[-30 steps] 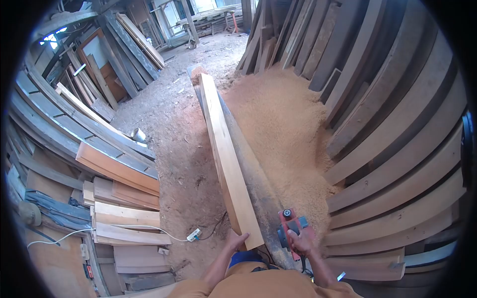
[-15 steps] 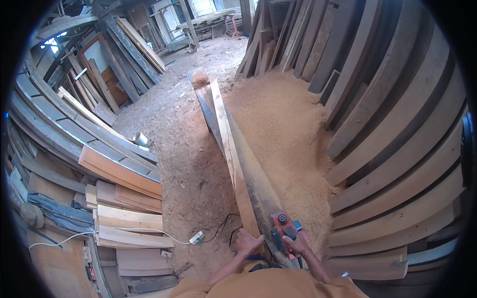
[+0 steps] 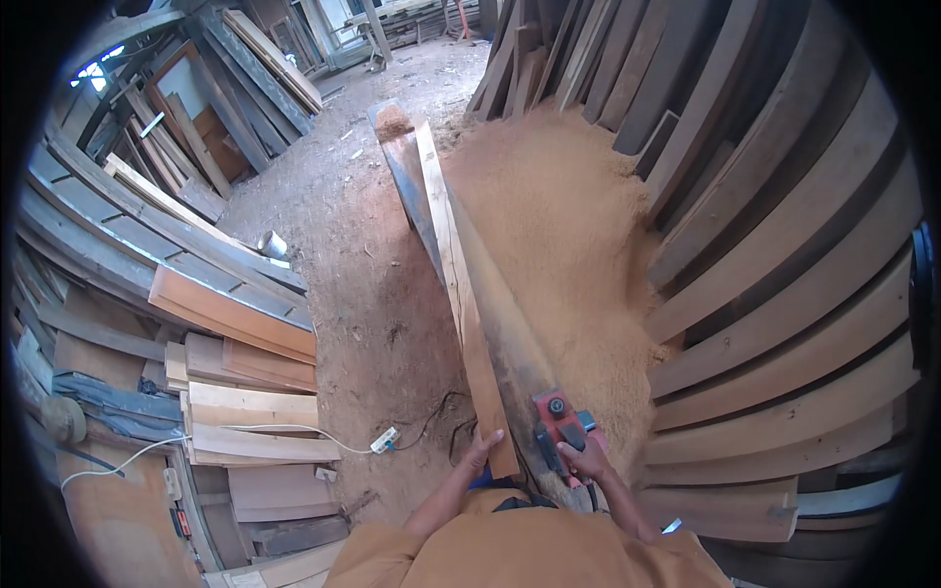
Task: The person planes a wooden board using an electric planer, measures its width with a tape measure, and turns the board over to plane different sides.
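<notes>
A long, narrow timber board (image 3: 455, 279) is laid lengthwise on the bench beam (image 3: 510, 338), its near end set toward the beam's left edge. A narrow face appears to be turned upward, so the board is probably stood on edge and would be helped by a steadying hand. That near end is gripped by the left hand (image 3: 480, 454), with the thumb laid over the upper face; how the fingers are wrapped on the hidden side cannot be told. The handle of a red electric hand planer (image 3: 561, 416) is clasped in the right hand (image 3: 586, 461). The planer is held at the beam's near end, just right of the board; it seems to be parked there so that it is kept within reach and off the timber. A white extension socket (image 3: 384, 440) is placed on the ground left of the beam, presumably to keep it away from the shavings (image 3: 559, 245), which are heaped on the beam's right. More shavings are piled on the beam's far end.
</notes>
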A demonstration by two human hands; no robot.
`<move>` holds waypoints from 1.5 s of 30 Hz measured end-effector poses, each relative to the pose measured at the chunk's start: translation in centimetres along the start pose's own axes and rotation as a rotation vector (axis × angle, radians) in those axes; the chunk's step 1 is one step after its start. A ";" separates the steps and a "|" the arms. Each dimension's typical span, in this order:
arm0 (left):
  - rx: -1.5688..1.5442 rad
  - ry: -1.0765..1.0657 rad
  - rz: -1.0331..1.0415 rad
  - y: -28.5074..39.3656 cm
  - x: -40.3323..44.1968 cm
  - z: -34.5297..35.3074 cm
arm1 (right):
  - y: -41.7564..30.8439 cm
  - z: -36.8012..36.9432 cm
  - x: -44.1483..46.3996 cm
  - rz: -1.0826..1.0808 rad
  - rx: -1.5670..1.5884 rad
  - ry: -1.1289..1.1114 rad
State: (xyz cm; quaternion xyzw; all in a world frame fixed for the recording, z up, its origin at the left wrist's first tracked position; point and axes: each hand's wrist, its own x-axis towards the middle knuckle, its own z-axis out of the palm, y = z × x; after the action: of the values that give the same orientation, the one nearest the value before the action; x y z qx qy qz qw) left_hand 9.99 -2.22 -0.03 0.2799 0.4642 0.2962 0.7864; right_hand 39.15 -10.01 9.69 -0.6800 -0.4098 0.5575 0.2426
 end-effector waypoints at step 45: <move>-0.308 0.206 0.005 -1.2 -1.9 -2.7 | 26.0 5.6 -15.6 0.568 -0.556 0.291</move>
State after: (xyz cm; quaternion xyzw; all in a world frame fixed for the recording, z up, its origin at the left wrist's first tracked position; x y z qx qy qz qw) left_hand 7.04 -3.93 -0.90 0.1256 0.4906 0.3926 0.7677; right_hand 40.62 -37.81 -3.50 -0.8770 -0.3024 0.3689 -0.0580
